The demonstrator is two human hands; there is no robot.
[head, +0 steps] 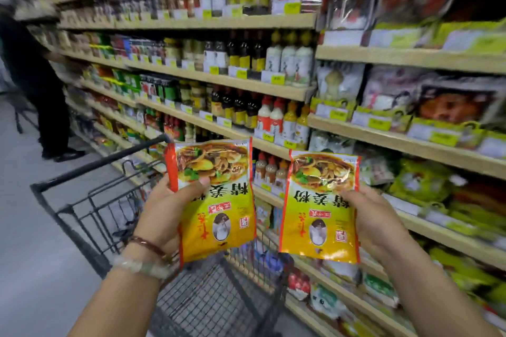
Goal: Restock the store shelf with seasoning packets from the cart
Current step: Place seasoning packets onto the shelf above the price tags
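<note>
I hold two matching yellow and orange seasoning packets upside down in front of me. My left hand (164, 210) grips the left packet (216, 200) by its left edge, thumb across the front. My right hand (375, 219) grips the right packet (320, 205) by its right edge. Both packets hang above the black wire cart (115, 200), whose basket lies below and to the left. The wooden store shelves (410, 145) stand straight ahead and to the right, filled with bagged goods.
Sauce bottles (246, 107) fill the shelves at the centre and left. A person in dark clothes (41, 90) stands at the far left of the aisle. Grey floor (32, 241) runs along the left of the cart. Yellow price tags line the shelf edges.
</note>
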